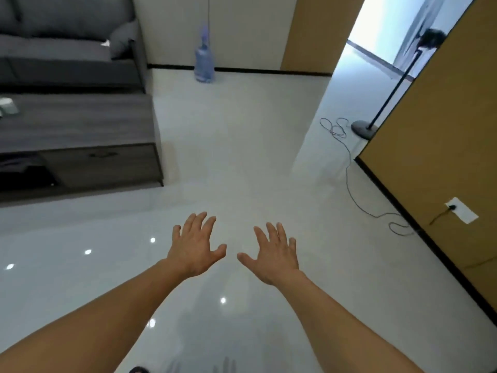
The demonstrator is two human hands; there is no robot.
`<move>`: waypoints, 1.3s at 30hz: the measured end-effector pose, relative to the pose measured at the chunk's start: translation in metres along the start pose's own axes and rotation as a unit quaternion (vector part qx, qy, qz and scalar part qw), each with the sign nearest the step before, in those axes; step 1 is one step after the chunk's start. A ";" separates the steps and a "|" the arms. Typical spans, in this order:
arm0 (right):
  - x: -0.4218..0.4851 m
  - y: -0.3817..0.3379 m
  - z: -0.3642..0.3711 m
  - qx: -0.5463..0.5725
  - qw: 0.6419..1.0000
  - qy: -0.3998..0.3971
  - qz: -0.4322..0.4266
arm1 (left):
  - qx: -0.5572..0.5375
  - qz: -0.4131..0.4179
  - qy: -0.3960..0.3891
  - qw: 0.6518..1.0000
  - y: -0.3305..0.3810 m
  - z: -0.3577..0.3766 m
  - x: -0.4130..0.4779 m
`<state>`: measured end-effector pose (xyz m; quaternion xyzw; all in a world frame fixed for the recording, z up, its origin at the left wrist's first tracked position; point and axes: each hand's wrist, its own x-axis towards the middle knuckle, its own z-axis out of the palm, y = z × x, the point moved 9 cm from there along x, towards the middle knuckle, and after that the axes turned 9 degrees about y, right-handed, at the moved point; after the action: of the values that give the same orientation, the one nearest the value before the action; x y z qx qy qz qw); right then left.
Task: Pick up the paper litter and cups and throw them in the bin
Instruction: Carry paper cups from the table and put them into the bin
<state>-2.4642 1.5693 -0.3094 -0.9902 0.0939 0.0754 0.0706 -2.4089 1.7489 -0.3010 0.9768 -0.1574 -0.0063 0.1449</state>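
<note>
Head-worn view; forward and down, over floor (242, 157)

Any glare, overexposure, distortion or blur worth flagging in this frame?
Head view: bright light spots glint on the glossy floor; the doorway at upper right is blown out; wide-angle distortion tilts the brown wall; the left hand and right hand are reasonably sharp, the far water bottle soft.

Bare left hand (195, 247), bare right hand (274, 254)

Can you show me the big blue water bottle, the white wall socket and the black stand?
blue water bottle (204, 64), head view, middle of its body.
white wall socket (461, 210), head view, centre of its plate.
black stand (364, 128), head view, its round base.
</note>
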 end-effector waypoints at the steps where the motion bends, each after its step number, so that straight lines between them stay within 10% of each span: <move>1: 0.011 -0.031 0.000 -0.001 1.000 -0.001 -0.014 | -0.001 -0.017 0.006 1.000 -0.032 -0.011 0.000; 11: 0.101 -0.325 0.009 -0.025 0.983 0.018 -0.182 | 0.041 -0.188 0.072 0.979 -0.322 -0.110 -0.020; 39: 0.358 -0.868 0.059 -0.039 0.894 -0.062 -0.441 | 0.020 -0.445 0.088 0.891 -0.796 -0.205 0.066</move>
<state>-1.9538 2.3593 -0.3168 -0.9251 -0.3603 0.1013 0.0638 -2.0907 2.5094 -0.3288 0.9438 0.3074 0.0192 0.1201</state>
